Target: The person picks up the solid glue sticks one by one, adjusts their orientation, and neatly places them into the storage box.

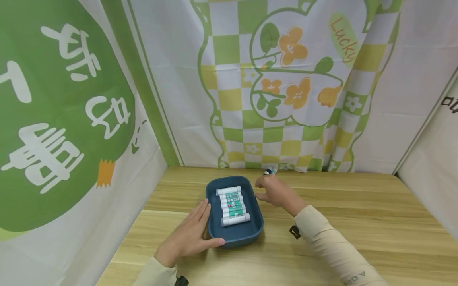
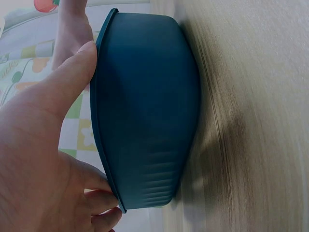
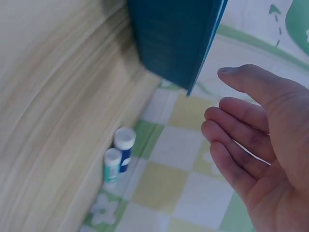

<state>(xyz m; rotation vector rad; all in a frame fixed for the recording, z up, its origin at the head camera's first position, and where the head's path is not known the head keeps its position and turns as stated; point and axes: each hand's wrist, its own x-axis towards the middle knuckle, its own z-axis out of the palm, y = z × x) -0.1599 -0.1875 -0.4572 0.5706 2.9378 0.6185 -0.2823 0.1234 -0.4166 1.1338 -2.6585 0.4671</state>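
Observation:
A dark blue plastic bin (image 1: 234, 241) sits on the table, holding several white and teal capped tubes (image 1: 234, 206) laid side by side in a row. My left hand (image 1: 191, 232) rests along the bin's left and near sides, fingers fairly straight, with the thumb on the near rim. The left wrist view shows that thumb and the fingertips against the rim of the bin (image 2: 145, 106). Beside the bin's right rim is my right hand (image 1: 279, 194), its fingers loosely bent and nothing held. In the right wrist view, the right hand (image 3: 260, 125) is apart from the bin (image 3: 169, 38).
Near the table's back edge stand a dark blue bottle with a white cap (image 3: 124, 140) and a small teal tube with a white cap (image 3: 112, 164). A patterned curtain (image 1: 286, 99) hangs behind the wooden table (image 1: 340, 222), and a green and white cloth (image 1: 118, 190) on the left.

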